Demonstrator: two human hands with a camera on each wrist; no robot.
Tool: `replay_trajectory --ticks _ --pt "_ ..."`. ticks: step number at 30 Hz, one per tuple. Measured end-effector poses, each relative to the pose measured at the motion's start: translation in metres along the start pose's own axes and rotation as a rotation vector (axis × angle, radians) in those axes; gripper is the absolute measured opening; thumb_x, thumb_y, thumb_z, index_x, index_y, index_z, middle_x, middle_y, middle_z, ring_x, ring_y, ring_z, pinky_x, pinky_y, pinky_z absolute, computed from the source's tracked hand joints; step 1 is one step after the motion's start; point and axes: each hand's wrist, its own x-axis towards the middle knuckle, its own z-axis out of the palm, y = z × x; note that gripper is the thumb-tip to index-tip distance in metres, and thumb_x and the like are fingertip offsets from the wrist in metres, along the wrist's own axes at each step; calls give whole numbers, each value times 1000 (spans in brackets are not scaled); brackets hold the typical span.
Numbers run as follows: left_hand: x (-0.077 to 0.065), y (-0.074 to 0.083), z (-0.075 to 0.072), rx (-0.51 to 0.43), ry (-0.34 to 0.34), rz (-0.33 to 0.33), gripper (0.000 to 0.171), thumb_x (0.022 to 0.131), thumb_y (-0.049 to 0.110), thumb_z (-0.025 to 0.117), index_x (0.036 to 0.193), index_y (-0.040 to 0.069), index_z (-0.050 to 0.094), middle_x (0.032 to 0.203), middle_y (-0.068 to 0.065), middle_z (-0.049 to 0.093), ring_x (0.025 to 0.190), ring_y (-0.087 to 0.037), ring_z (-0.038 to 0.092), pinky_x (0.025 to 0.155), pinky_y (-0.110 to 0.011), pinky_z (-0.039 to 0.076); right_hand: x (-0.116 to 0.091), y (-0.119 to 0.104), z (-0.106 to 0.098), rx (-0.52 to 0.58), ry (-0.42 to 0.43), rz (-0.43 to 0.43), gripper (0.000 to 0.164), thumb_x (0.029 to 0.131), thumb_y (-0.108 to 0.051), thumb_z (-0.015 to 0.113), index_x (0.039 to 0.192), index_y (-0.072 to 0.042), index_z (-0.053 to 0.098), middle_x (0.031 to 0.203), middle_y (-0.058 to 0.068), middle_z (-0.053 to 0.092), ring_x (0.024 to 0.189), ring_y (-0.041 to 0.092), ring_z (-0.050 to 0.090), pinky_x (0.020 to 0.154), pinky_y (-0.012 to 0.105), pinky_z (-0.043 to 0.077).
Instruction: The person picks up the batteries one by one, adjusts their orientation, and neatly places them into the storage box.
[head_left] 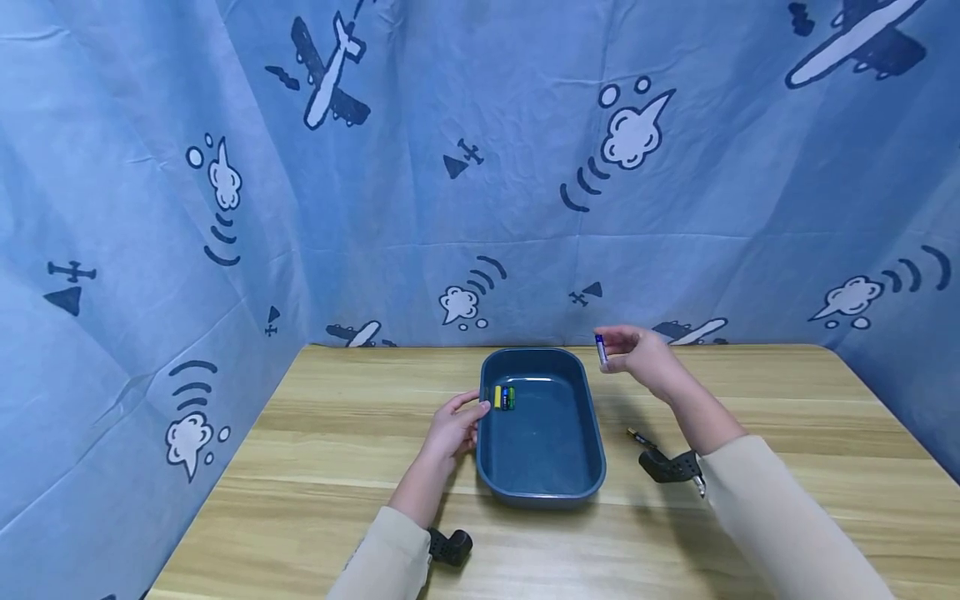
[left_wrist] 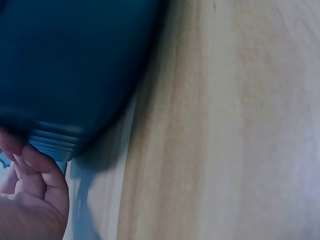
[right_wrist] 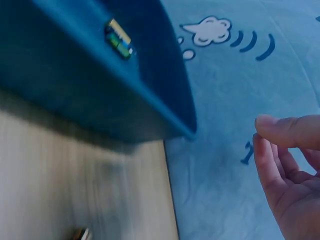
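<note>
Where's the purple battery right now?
In the head view, the purple battery is pinched in the person's right hand, just right of the far end of the blue tub.

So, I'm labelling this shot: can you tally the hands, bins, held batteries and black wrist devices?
Hands: 2, the left hand and the right hand
Bins: 1, the dark blue bin
Held batteries: 1, the blue-and-white battery
Wrist devices: 2, the left wrist device and the right wrist device
Total: 6
</note>
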Motion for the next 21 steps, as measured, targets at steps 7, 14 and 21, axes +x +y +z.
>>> replay_trajectory --ticks 7,14,21 --pt "0 1 0 -2 -8 1 44 88 13 64 129 3 51 60 -1 53 45 -8 44 46 -22 38 5 -11 12 100 12 -26 60 76 11 67 132 4 46 118 20 49 95 19 51 76 23 50" --pt "1 -2 1 -13 21 14 42 87 15 65 126 6 54 60 0 52 44 -7 44 45 -20 38 11 -15 22 133 9 -16 58 76 12 66 131 4 47 117 19 49 94 20 50 75 22 50" --pt "2 -3 1 -17 20 18 42 85 16 67 125 7 55 59 0 53 43 -6 43 44 -19 38 14 -20 32 144 7 -4 58 77 9 68 131 3 47 118 20 49 93 19 52 76 20 48"
